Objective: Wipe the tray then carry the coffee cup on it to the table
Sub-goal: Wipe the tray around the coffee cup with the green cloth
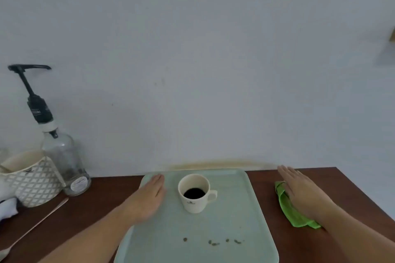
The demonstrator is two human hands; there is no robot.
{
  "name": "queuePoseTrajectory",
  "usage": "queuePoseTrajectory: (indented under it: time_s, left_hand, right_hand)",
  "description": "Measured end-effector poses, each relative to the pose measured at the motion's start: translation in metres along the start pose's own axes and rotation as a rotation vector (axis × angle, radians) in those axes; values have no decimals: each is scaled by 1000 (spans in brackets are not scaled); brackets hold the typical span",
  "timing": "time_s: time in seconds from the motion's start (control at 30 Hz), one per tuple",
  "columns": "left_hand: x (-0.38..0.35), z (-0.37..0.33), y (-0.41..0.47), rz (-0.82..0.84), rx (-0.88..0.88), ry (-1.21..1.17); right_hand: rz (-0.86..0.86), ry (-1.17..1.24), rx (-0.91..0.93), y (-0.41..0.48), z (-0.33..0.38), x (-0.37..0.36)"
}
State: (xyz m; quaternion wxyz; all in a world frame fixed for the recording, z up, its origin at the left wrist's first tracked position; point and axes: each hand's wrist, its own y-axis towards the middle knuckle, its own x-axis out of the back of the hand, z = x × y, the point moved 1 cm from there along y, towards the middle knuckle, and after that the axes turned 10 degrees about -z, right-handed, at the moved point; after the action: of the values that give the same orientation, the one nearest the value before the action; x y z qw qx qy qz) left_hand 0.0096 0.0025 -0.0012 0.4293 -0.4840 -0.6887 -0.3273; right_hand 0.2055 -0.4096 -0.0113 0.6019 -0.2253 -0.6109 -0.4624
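Tray (213, 230): pale green, lies on the brown counter (89, 220), far edge close to the wall. Near end of the tray has a row of small dark crumbs (213, 243). Past them, mid-tray toward the far edge, stands the coffee cup (195, 193), cream, upright, handle pointing right, dark coffee in the bottom. There's a small dark mark on the cup's near side, too blurred to read.

Your left hand (149, 196) lies flat, palm down, fingers straight and together, on the tray's left part just left of the cup; not touching the cup, gripping nothing. Your right hand (299, 192) is right of the tray, off it, flat with fingers extended, resting on the green cloth (292, 213); palm presses it, no pinch.

Left of the tray: a spoon (32, 228) on the counter, then a diamond-patterned cup (32, 179), then a clear pump bottle (62, 156) near the wall. Its round label is unreadable.
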Motion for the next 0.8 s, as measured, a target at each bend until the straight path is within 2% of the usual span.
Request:
queuePoseTrajectory:
  time_s: [0.13, 0.37, 0.8]
  left_hand:
    - [-22, 19, -12, 27, -25, 124]
    - [-47, 20, -14, -101, -91, 309]
    - [-62, 22, -11, -155, -108, 363]
  right_hand:
    - [92, -45, -108, -16, -21, -13]
    - [99, -8, -178, -18, -19, -34]
    - [157, 34, -69, -23, 5, -38]
